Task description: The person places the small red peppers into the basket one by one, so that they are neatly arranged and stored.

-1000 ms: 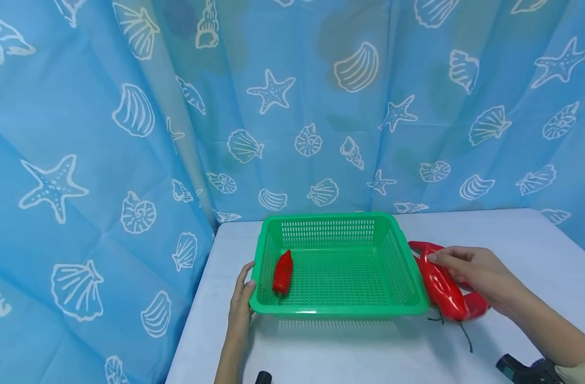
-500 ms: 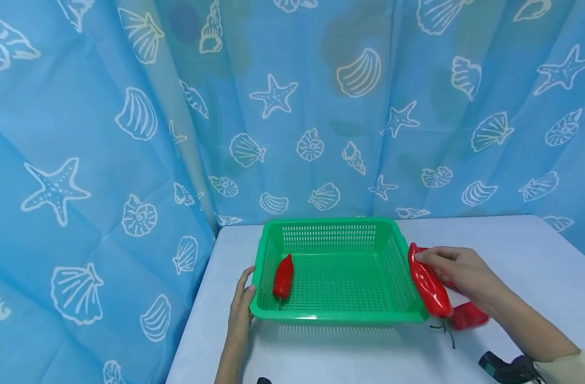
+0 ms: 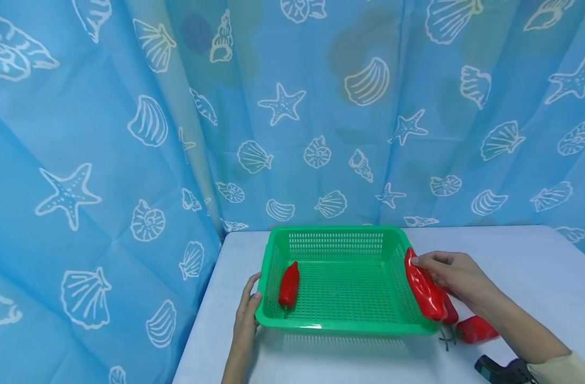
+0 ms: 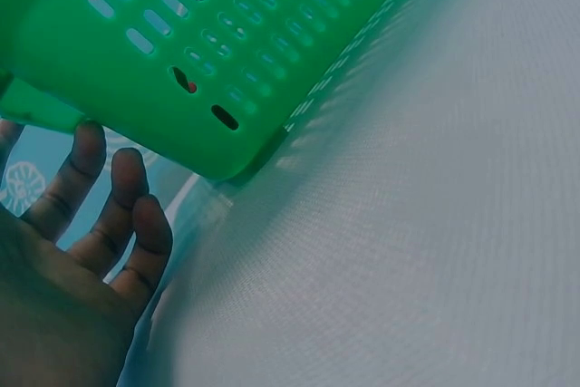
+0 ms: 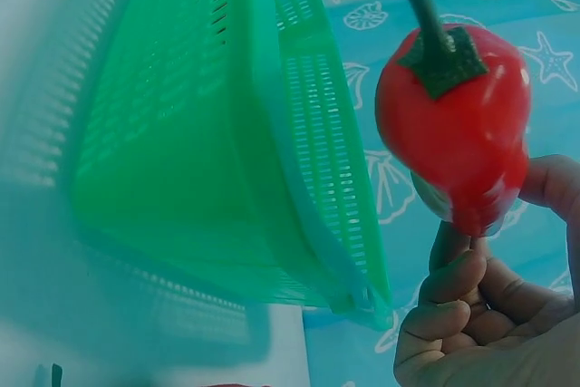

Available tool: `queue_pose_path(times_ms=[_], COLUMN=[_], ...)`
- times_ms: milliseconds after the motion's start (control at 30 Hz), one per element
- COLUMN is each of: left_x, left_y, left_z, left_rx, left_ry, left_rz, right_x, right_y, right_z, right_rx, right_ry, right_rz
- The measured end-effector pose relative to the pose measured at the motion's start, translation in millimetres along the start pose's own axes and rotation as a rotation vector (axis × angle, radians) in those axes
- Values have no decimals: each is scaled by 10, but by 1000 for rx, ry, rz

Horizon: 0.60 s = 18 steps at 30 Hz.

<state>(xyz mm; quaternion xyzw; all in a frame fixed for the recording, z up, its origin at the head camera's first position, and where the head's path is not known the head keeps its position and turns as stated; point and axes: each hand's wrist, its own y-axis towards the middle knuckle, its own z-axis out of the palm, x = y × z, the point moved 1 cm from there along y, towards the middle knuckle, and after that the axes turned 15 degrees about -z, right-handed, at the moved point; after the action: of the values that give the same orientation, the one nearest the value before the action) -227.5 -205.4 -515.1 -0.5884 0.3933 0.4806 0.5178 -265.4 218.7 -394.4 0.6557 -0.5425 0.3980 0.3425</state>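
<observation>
My right hand [image 3: 458, 274] pinches a shiny red pepper [image 3: 423, 290] by its narrow tip, over the right rim of a green plastic basket [image 3: 340, 327]. In the right wrist view the pepper [image 5: 453, 120] shows its green stem toward the camera, with the thumb and fingers at its tip. My left hand [image 3: 246, 314] rests against the basket's left side. Its fingertips touch the rim from outside, as the left wrist view shows of the hand [image 4: 86, 242]. Another red pepper [image 3: 289, 286] lies in the basket's left part.
A red pepper [image 3: 476, 329] lies on the white table [image 3: 523, 266], right of the basket. Part of another pepper [image 3: 450, 311] shows behind the held one. A blue curtain [image 3: 321, 122] with shell prints hangs behind and at the left.
My right hand has lifted the pepper off the other peppers and moved it left to the basket's right rim. The left hand stays at the basket's left side. The head view has tilted up slightly.
</observation>
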Motion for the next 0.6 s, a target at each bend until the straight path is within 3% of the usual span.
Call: queue_pose_path(times_ms=[600], left_x=[0], left_y=[23], left_z=[-18], left_rx=[29], left_ry=[-4], left_rz=[29], right_x=[30], right_y=[95], right_z=[136], right_rx=[24], right_ry=[13], right_rz=[-22])
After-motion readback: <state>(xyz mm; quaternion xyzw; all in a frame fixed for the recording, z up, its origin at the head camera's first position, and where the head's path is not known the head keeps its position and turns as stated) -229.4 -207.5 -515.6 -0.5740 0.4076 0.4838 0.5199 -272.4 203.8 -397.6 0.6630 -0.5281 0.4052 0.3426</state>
